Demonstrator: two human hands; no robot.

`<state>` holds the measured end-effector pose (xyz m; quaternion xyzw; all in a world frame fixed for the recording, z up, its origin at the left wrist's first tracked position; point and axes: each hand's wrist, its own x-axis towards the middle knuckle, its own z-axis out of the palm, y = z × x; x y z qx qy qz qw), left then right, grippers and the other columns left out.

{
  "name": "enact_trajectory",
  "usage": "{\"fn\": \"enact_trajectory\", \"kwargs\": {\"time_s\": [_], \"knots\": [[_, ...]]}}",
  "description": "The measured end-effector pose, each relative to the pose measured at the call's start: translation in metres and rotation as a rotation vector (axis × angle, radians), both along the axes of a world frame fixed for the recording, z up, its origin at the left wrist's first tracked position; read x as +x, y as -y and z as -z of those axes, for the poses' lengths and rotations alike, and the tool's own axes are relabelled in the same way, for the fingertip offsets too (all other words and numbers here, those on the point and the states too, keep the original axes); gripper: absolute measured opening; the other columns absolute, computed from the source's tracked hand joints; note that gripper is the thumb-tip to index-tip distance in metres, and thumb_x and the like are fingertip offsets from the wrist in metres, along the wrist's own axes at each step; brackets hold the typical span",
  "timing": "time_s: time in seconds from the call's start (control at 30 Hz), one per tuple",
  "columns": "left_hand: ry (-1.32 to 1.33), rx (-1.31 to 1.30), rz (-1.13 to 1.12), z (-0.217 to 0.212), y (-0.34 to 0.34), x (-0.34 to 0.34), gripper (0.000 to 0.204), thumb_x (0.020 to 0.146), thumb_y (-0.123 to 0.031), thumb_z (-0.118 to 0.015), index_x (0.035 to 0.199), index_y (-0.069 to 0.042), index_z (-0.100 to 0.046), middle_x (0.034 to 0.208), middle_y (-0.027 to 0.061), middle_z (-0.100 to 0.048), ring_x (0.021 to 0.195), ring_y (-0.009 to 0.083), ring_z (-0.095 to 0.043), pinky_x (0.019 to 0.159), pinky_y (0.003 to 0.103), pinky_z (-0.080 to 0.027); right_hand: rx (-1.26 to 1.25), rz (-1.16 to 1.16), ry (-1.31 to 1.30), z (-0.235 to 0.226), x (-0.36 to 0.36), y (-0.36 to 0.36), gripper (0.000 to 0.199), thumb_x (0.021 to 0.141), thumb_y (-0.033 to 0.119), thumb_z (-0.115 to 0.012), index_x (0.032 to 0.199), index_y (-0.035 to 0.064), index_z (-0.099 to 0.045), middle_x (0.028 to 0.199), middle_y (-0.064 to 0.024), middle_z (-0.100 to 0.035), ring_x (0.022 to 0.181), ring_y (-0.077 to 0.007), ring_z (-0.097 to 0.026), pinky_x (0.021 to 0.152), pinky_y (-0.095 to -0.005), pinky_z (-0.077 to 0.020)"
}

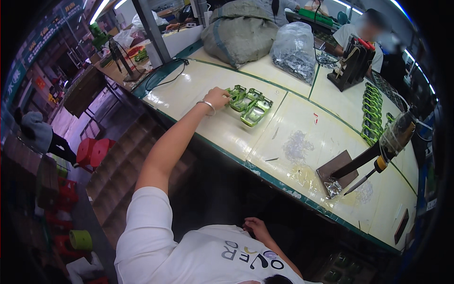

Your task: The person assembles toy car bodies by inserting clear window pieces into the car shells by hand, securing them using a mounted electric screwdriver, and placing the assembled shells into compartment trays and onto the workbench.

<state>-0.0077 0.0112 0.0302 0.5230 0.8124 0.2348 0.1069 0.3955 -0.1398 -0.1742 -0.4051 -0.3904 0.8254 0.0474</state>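
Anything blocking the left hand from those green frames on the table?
Nothing visible. The left hand already touches the nearest of the green frames on the cream table. The grey sack and clear bag lie beyond them, apart.

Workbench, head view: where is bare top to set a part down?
Bare top lies on the workbench between the black cable and the green frames under the left hand; also between those frames and the clear scraps. Crowded: the right end by the press tool, and the far side with sack and plastic bag.
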Motion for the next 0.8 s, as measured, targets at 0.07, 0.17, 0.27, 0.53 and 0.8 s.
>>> {"fn": "enact_trajectory", "kwargs": {"time_s": [0.07, 0.17, 0.27, 0.53, 0.8], "knots": [[-0.076, 0.046, -0.049, 0.005, 0.000, 0.009, 0.024, 0.073, -0.023, -0.057, 0.084, -0.002, -0.062, 0.089, 0.0189, -0.056, 0.082, 0.0293, -0.054, 0.074, 0.033, -0.042, 0.006, -0.015, 0.001, 0.004, 0.000, 0.001, 0.023, 0.078, 0.007, -0.053, 0.098, -0.0031, -0.053, 0.084, -0.0110, -0.058, 0.073, -0.0162, -0.056, 0.067, -0.0243, -0.0453], [-0.059, 0.140, -0.066, 0.014, -0.007, 0.014, 0.027, 0.075, -0.025, -0.055, 0.090, -0.003, -0.060, 0.096, 0.0199, -0.053, 0.091, 0.0301, -0.051, 0.080, 0.034, -0.040, 0.026, -0.029, -0.003, 0.001, 0.000, 0.002, 0.023, 0.078, 0.007, -0.052, 0.098, -0.0031, -0.053, 0.084, -0.0112, -0.058, 0.074, -0.0164, -0.056, 0.068, -0.0241, -0.0451], [0.006, 0.305, -0.030, 0.024, -0.005, 0.017, 0.033, 0.077, -0.026, -0.053, 0.100, -0.002, -0.055, 0.101, 0.0194, -0.051, 0.096, 0.0304, -0.048, 0.084, 0.035, -0.038, 0.047, -0.034, 0.002, 0.001, -0.001, 0.004, 0.023, 0.078, 0.008, -0.052, 0.098, -0.0031, -0.053, 0.083, -0.0113, -0.058, 0.075, -0.0167, -0.056, 0.068, -0.0243, -0.0449], [-0.417, 0.568, -0.152, 0.046, 0.174, 0.056, 0.039, 0.072, -0.025, -0.061, 0.101, -0.003, -0.049, 0.101, 0.0145, -0.050, 0.098, 0.0317, -0.045, 0.085, 0.039, -0.034, 0.074, -0.031, -0.001, 0.009, 0.004, 0.003, 0.023, 0.078, 0.008, -0.053, 0.098, -0.0038, -0.053, 0.082, -0.0111, -0.058, 0.074, -0.0163, -0.056, 0.068, -0.0259, -0.0451], [-0.362, -0.258, -0.880, 0.162, 0.452, 0.086, 0.069, 0.069, -0.049, -0.056, 0.118, -0.003, -0.037, 0.110, 0.0175, -0.046, 0.105, 0.0311, -0.041, 0.088, 0.038, -0.033, 0.219, -0.152, 0.084, 0.034, 0.003, 0.001, 0.019, 0.076, 0.007, -0.056, 0.092, -0.0027, -0.056, 0.079, -0.0074, -0.058, 0.070, -0.0130, -0.054, 0.065, -0.0236, -0.0440]]}}
